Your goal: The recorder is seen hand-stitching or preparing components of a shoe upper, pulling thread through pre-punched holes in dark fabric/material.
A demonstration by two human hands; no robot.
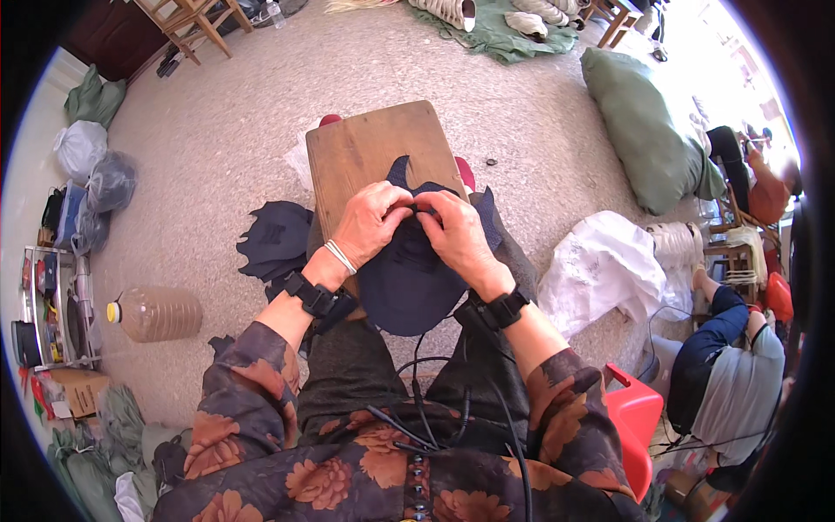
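A dark navy cloth piece [407, 291] lies across my lap and the near end of a wooden board [374, 139]. It looks like an unfinished cap, with a rounded, brim-like part toward me and pointed flaps at the far side. My left hand [372, 224] pinches its upper edge between thumb and fingers. Close beside it, my right hand [457, 233] pinches the same edge, and the fingertips of both hands nearly meet. Whatever small detail sits between the fingertips is too small to make out. More navy cloth pieces [277, 239] are stacked left of the board.
A large bottle with a yellow cap [156, 313] lies on the floor at left. To the right are a white sack [600, 271], a red stool [631, 426] and a stuffed green sack [648, 130]. Another person [726, 383] sits at far right. Black cables [417, 391] hang over my lap.
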